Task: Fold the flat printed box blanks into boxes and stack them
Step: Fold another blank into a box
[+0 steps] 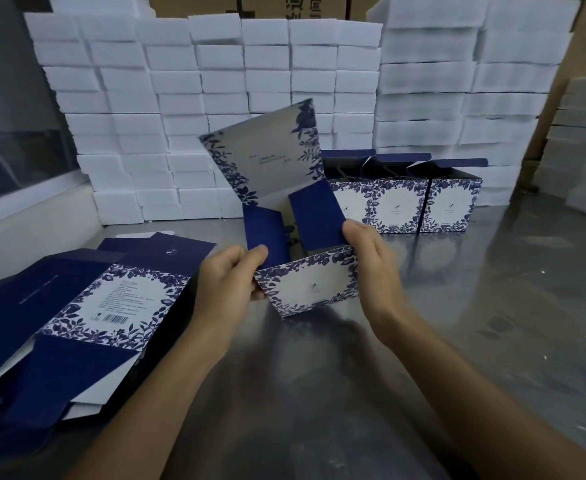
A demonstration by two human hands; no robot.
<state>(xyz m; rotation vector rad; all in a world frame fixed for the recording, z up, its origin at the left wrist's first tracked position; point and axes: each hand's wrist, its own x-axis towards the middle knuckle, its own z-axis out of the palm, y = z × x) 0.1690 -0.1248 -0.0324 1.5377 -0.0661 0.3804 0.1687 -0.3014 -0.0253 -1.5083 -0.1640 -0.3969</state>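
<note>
Both hands hold a half-folded box (pixel 305 282) above the counter (pixel 457 306). The left hand (pixel 229 278) pinches a blue flap; the right hand (pixel 371 268) grips the box's right side, fingers apparently behind it. Flat blanks (pixel 76 306) lie left; three finished boxes (pixel 402 202) stand behind.

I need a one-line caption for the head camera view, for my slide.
Both hands, left and right, fold a blue floral printed cardboard box blank above a steel table, beside three folded boxes.

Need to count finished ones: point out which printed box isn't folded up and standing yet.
The box in the hands: its big lid panel is raised and its blue flaps splayed. The three boxes behind stand formed in a row.
</note>
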